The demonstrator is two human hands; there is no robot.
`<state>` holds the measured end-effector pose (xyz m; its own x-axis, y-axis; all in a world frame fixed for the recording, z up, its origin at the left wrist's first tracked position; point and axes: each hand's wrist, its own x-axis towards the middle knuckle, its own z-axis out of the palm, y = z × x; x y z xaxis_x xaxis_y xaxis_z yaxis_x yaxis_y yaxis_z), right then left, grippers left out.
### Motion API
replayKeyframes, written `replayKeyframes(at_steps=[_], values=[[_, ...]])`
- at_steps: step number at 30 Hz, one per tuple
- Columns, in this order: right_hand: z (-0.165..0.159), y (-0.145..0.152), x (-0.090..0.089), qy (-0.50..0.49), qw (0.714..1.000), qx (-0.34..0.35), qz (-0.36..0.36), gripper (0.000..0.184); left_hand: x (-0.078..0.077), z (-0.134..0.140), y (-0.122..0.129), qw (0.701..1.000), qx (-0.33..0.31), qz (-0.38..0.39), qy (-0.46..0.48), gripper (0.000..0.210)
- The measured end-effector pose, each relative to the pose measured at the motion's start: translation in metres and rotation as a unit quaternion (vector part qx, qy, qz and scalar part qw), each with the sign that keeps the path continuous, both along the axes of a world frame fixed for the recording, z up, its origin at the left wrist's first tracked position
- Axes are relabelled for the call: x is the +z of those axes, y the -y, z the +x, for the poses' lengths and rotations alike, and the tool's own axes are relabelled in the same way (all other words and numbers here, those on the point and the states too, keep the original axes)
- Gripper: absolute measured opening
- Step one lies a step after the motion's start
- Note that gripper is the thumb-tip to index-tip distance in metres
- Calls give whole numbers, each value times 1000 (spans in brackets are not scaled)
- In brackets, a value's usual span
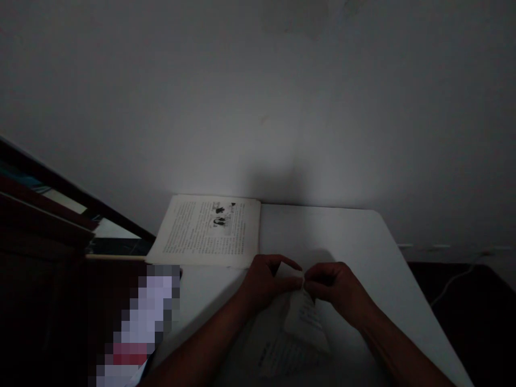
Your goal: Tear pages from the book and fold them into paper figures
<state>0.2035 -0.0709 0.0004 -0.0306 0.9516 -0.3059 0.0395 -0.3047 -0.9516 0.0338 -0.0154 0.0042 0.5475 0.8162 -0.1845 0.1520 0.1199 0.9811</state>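
A printed sheet of paper [308,325] rises in a narrow, folded-looking point toward my fingertips, its lower part spreading out in dim light in front of me. My right hand [338,287] pinches the paper near its top, thumb and forefinger together. From the other side, my left hand [268,279] brings thumb and forefinger tips to the same point, with the thumb on the paper's edge. Both hands are just above the white table [322,228]. Shadow hides the exact folds.
A stack of printed pages [201,231] with a small picture lies at the table's back left, by the wall [258,107]. A blurred-out bright object [141,322] is at the left edge. Dark wooden furniture [40,231] stands left; a pale cable [455,279] runs at right.
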Motion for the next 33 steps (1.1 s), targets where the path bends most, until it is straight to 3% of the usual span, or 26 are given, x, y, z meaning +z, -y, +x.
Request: replayKeyframes(at_steps=[6, 10, 16, 26, 33], values=[[0, 1, -2, 20, 999, -23, 9, 3, 1, -1, -2, 998, -12, 40, -53, 30], [-1, 2, -2, 39, 999, -9, 8, 4, 2, -2, -2, 993, -24, 72, -92, 31], [-1, 2, 2, 31, 999, 34, 16, 6, 2, -4, -1, 991, -19, 105, -80, 25], [0, 3, 2, 55, 998, 30, 22, 5, 10, -5, -2, 976, -53, 150, -151, 23], [-1, 3, 4, 77, 996, 34, 42, 6, 12, -3, 1, 975, -50, 186, -110, 14]])
